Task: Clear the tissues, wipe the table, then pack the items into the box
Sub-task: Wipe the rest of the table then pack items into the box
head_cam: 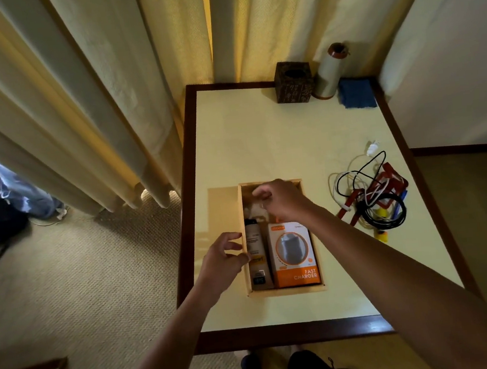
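Box on table, towards near edge; charger pack and tube side by side inside. Right hand over far end, fingers curled, hold unclear. Left hand at left wall, fingertips curled, grasp unclear. Cables well right.

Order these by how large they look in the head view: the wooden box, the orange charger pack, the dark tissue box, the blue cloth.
1. wooden box
2. orange charger pack
3. dark tissue box and blue cloth: they look about alike, and both sit farther from the camera, so I leave them unranked.
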A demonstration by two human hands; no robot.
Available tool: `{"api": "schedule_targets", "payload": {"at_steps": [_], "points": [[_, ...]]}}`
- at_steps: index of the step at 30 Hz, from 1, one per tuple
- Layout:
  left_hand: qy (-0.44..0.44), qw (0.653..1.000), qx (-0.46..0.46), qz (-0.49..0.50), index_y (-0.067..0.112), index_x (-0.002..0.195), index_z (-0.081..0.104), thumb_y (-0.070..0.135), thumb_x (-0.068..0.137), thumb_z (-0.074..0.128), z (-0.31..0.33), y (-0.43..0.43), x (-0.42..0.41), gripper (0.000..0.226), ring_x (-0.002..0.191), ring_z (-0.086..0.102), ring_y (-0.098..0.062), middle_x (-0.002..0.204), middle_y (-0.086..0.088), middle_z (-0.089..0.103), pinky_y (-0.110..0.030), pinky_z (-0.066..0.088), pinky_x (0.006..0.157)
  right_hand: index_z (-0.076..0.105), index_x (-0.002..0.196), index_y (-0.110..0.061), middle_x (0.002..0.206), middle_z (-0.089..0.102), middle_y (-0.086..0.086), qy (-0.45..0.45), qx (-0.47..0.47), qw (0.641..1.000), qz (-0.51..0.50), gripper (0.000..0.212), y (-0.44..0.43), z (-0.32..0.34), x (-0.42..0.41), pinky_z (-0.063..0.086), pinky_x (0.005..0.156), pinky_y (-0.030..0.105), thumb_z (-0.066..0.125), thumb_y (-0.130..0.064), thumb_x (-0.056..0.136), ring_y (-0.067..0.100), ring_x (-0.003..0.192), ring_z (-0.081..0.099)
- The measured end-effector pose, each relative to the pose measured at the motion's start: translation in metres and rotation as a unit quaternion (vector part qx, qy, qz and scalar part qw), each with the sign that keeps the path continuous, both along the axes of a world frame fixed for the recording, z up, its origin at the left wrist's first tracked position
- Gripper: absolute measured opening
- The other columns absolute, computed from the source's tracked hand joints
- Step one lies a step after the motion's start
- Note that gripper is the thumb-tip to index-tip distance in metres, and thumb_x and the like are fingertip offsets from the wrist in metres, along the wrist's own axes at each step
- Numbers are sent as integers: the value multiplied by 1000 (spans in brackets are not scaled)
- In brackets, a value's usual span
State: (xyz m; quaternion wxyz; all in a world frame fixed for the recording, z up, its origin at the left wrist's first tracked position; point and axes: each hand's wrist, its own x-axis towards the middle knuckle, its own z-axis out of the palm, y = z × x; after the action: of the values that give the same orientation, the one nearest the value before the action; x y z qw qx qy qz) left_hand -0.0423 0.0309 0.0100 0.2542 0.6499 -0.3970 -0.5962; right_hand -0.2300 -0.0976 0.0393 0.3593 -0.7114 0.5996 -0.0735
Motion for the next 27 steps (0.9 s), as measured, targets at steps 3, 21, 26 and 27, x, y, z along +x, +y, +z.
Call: {"api": "schedule_targets", "payload": {"at_steps": [3,21,26,27], "points": [[-9,1000,3,-6,33,125,59,30,85,80,5,-11,0,46,102,69,-23,119,3,63,-51,58,91,75,117,-20,110,76,-7,-38,-31,999,-17,30,5,19,-22,52,98,22,63,-6,93,2,102,68],[-71,990,-45,111,34,118,66,39,98,67,-4,-89,-27,21,77,59,-23,83,-3,66,-39,50,74,76,108,-20,112,75,0,67,-111,974,-183,21,-75,37,-239,53,98,35,59,-16,97,19,108,68],[-77,984,-57,152,43,101,68,32,100,66,-8,-89,-35,11,79,59,-22,90,-5,71,-39,49,71,74,94,-22,114,74,1,121,-91,973,-174,14,-129,10,-289,43,86,26,60,-22,98,22,110,66],[-84,982,-61,156,44,102,69,34,99,66,-9,-88,-35,11,82,63,-21,94,-4,73,-40,51,73,75,100,-19,119,73,4,134,-80,973,-171,14,-138,3,-296,43,89,28,63,-25,97,24,114,65]]}}
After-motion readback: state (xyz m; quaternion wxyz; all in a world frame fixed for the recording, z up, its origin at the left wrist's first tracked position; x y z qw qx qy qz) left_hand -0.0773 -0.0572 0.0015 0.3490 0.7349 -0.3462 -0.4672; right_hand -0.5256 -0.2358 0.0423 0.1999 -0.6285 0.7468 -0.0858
